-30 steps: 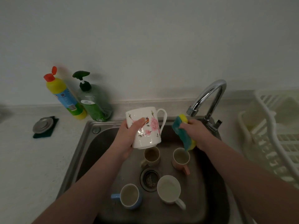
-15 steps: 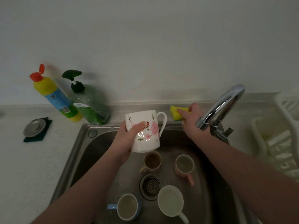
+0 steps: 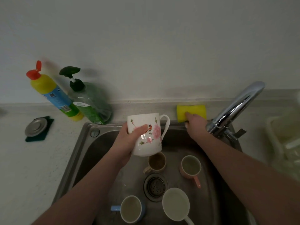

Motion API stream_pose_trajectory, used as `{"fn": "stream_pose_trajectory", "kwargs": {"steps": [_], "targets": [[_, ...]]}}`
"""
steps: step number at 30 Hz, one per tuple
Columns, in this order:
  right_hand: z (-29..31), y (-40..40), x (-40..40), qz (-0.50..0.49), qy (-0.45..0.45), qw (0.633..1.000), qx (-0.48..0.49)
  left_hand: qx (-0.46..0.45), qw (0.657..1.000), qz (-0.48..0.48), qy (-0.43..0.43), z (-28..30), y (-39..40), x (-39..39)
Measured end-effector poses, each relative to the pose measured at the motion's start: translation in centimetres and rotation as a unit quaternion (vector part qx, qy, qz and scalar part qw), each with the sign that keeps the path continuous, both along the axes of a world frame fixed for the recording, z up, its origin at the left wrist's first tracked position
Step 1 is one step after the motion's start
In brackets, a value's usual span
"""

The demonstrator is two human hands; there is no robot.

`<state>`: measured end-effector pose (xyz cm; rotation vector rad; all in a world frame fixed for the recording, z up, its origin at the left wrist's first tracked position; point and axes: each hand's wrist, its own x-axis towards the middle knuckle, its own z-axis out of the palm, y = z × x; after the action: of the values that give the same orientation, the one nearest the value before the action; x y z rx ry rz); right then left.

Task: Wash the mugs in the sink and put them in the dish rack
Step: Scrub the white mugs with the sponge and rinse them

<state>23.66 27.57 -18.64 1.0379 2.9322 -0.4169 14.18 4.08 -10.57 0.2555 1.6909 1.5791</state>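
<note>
My left hand (image 3: 127, 144) grips a white mug with pink flowers and a bird (image 3: 151, 143), held upright over the back of the steel sink (image 3: 78, 153), handle to the right. My right hand (image 3: 196, 125) reaches to the ledge behind the sink, where its fingers pinch a yellow sponge (image 3: 195, 108) lying flat. Down in the basin stand several mugs: a beige one (image 3: 156, 161), a pink one (image 3: 190, 165), a blue one (image 3: 130, 208) and a white one (image 3: 176, 203). The pale dish rack (image 3: 284, 143) is blurred at the right edge.
The chrome faucet (image 3: 235, 108) arches just right of my right hand. A yellow bottle with a red cap (image 3: 52, 93) and a green pump bottle (image 3: 90, 103) stand at the sink's back left. A metal drain lid (image 3: 35, 127) lies on a dark pad. The drain (image 3: 155, 186) sits mid-basin.
My right hand carried the sponge from beside the mug up to the back ledge and laid it flat there. The left hand kept hold of the floral mug, nearly still.
</note>
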Motion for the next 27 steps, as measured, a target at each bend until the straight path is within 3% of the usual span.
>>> {"fn": "stream_pose_trajectory", "kwargs": {"steps": [5, 11, 17, 22, 27], "targets": [[-0.5, 0.3, 1.1, -0.042, 0.036, 0.988, -0.143, 0.002, 1.0, -0.002, 0.005, 0.3, 0.2, 0.5], [2.8, -1.7, 3.3, -0.054, 0.063, 0.995, -0.053, -0.001, 1.0, -0.007, 0.012, 0.9, 0.3, 2.0], [6.1, -3.2, 8.6, -0.109, 0.13, 0.976, 0.137, 0.007, 0.999, -0.033, 0.023, 1.7, 1.6, 4.6], [5.9, -1.7, 12.1, -0.189, 0.135, 0.971, 0.058, 0.018, 0.998, -0.054, 0.012, 1.4, 2.8, 6.5], [6.0, -0.4, 13.1, -0.16, 0.088, 0.983, -0.009, 0.035, 0.997, -0.066, 0.006, 1.4, 3.3, 8.2]]}}
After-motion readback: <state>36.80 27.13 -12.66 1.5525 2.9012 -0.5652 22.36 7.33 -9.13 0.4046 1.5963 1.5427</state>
